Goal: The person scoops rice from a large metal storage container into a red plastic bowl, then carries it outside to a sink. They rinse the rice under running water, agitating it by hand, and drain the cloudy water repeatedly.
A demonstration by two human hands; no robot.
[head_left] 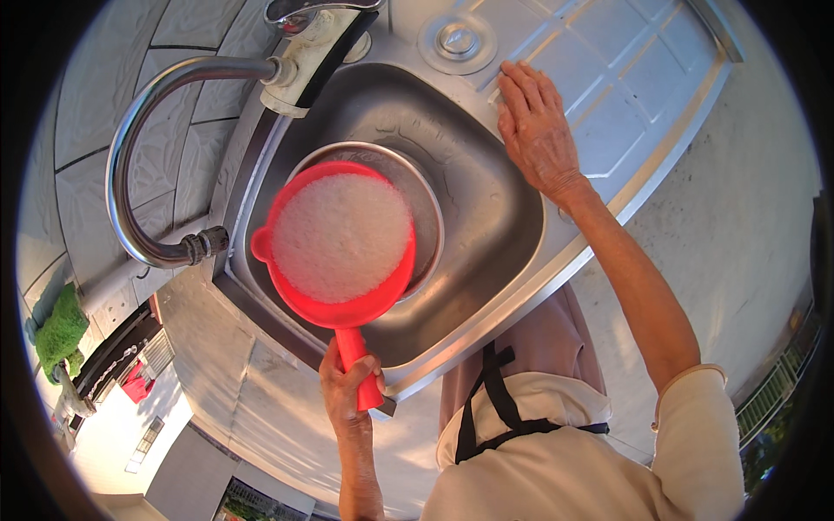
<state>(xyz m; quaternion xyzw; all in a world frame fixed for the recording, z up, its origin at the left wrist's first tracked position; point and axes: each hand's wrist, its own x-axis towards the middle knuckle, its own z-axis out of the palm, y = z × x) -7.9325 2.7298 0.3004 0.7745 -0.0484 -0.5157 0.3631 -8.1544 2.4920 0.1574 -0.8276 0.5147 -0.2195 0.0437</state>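
Note:
My left hand (346, 386) is wrapped round the handle of a red plastic strainer (347, 314). Fine white grains that look like rice (343, 239) fill the strainer. Beneath it, a round metal bowl (427, 204) stands in the steel sink (486, 252); the strainer covers much of the bowl, and I cannot tell whether the two touch. My right hand (539, 130) lies with its fingers stretched out at the near end of the ribbed drainboard (625, 95), beside the sink's right edge, and nothing shows in it.
A curved chrome spout (122, 165) arches from the tap (304, 65) along the sink's left side, its end left of the strainer. A round metal plug (457, 40) sits on the sink top. Tiled wall (113, 104) borders the left; a green cloth (61, 328) hangs farther off.

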